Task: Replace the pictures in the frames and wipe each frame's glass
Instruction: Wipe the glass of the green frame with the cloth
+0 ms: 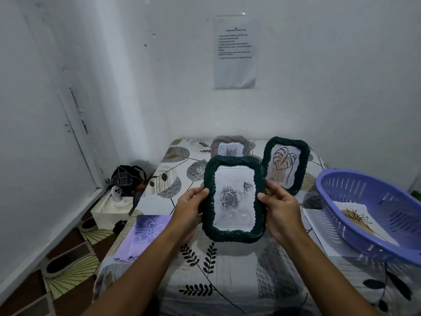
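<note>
On the floor at far left, in the room's corner, a dark drawstring bag [127, 179] sits on a pale box [109, 209]; a small white figure [116, 193] stands in front of the bag, too small to make out further. On the table's leaf-print cloth [227, 277], at the near left, lies a purple cloth [145, 236] with a white flower outline.

The left hand [189, 213] grips the left side of a dark green woven frame [234, 199], thumb over the front rim, the other fingers hidden behind it. The frame is held upright above the middle of the table, facing the camera, with a grey rose picture [234, 199] behind its glass. The right hand [282, 213] clamps the frame's right side the same way, thumb in front, fingers curled out of sight behind.

Behind it, at the far edge against the wall, stands a grey woven frame [232, 145] showing what looks like a cat; its lower part is hidden. To its right a second dark green frame [287, 164] with a leaf line drawing stands, its lower left corner covered by the held frame.

On the wall above hangs a printed sheet [235, 52], its text unreadable.

At right, a purple plastic basket [355, 185] holds a printed flower drawing [362, 222]; its right end is cut off. A white sheet [319, 224] lies partly under it.
</note>
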